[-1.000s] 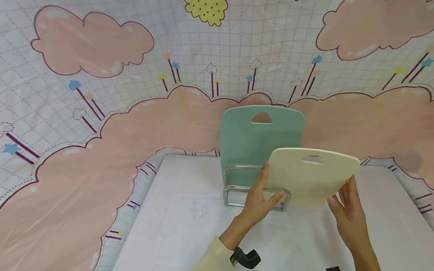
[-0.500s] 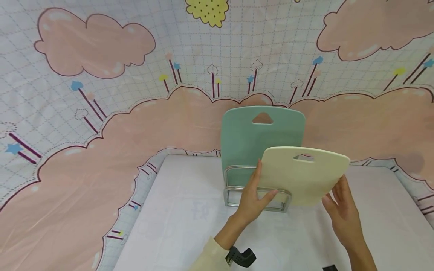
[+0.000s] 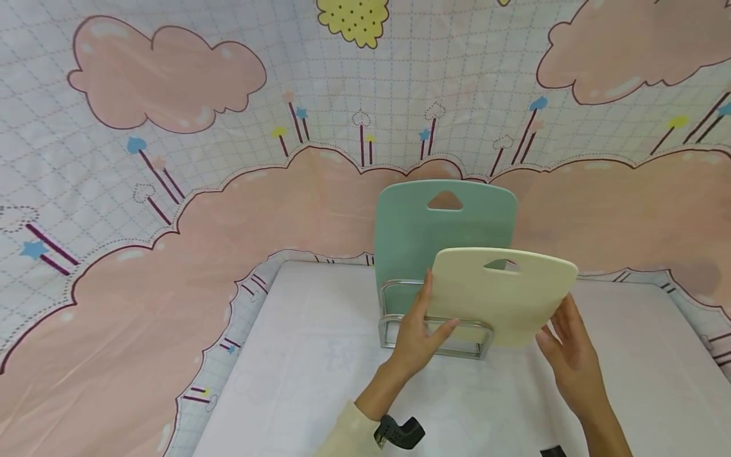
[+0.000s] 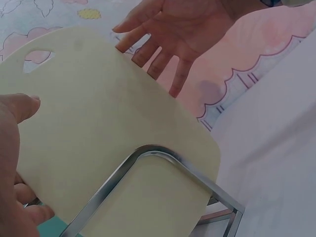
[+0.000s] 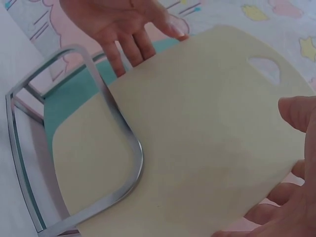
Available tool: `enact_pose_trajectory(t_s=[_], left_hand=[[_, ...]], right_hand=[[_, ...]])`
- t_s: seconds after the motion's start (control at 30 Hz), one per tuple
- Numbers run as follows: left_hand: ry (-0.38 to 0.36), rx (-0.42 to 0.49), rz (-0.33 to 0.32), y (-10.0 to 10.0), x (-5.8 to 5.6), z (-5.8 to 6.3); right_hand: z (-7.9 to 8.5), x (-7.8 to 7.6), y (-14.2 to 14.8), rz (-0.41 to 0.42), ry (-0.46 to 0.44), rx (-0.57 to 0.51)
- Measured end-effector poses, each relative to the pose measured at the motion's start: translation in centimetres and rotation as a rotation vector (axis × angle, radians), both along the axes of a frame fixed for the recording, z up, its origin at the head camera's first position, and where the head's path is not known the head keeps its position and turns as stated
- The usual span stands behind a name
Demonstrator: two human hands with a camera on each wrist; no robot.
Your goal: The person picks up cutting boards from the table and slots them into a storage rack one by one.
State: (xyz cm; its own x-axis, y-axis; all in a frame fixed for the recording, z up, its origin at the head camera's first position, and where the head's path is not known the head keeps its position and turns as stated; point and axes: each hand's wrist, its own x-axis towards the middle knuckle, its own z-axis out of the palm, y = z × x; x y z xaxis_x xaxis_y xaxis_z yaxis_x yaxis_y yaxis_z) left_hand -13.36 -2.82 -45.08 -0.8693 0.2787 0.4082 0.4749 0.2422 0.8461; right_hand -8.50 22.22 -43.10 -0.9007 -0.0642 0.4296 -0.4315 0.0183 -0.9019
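A cream cutting board (image 3: pixel 502 295) is held by both hands at its two side edges, its handle slot up. The left hand (image 3: pixel 414 343) grips the left edge, thumb in front and fingers behind. At the right edge, the right hand (image 3: pixel 573 365) holds it with its fingers reaching behind. In the left wrist view the board's lower part passes behind the front rail of a metal rack (image 4: pixel 113 180); part of the board extends right of that rail. A green cutting board (image 3: pixel 408 235) stands upright in the rear of the rack, partly covered by the cream one.
The rack stands on a white-covered table (image 3: pixel 297 368). Behind it hangs a patterned cloth (image 3: pixel 274 209) with pink clouds. A black strap device (image 3: pixel 400 433) is worn on the left wrist.
Both hands have carried the cream board leftward, so more of it lies behind the rack's front rail. The green board and rack have stayed in place.
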Motion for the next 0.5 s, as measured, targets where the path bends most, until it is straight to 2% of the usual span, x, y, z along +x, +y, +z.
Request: enact_pose_trajectory(t_s=[0.5], left_hand=[[-0.009,0.036,0.003,-1.5,0.1,-0.2]], right_hand=[[-0.3,-0.3,-1.4,0.045,-0.005,-0.012]])
